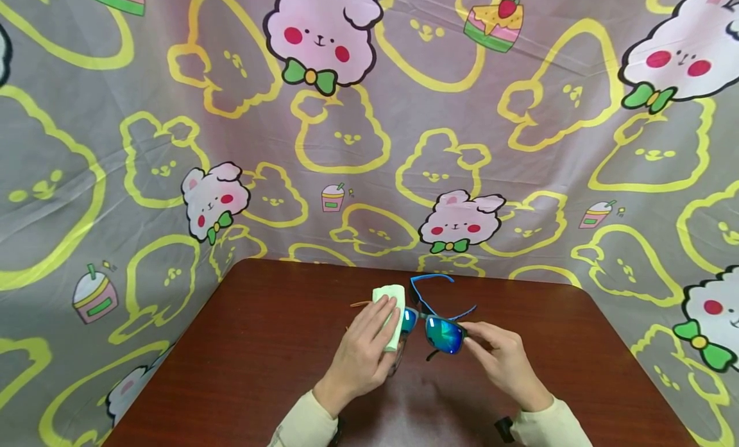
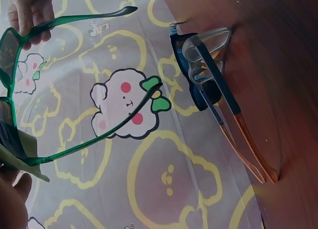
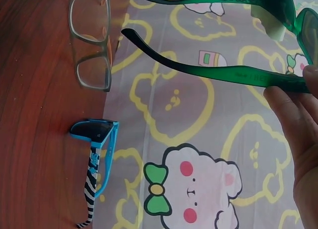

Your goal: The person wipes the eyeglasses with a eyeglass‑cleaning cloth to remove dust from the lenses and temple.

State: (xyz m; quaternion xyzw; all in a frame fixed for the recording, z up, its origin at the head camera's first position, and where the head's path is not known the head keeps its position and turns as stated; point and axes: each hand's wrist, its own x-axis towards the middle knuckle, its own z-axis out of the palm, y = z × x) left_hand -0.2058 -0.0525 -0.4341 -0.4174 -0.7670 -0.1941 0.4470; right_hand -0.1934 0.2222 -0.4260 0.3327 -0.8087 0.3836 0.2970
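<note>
A pair of sunglasses (image 1: 444, 335) with mirrored blue-green lenses is held above the table, its green temples (image 3: 208, 72) unfolded. My left hand (image 1: 364, 344) pinches a pale green cloth (image 1: 394, 301) around the lens on the left. The cloth hides most of that lens. At the opposite hinge, my right hand (image 1: 502, 357) pinches the frame between thumb and fingers. In the left wrist view the cloth (image 2: 25, 154) wraps the lower lens, and the right hand (image 2: 32, 13) grips the upper corner.
Blue sunglasses (image 3: 94, 132) with a zebra-striped temple lie on the brown table (image 1: 277, 319) behind the held pair. Clear-framed glasses (image 3: 89, 40) with orange temple ends lie to their left, mostly hidden by my left hand in the head view. A cartoon-printed curtain (image 1: 358, 126) surrounds the table.
</note>
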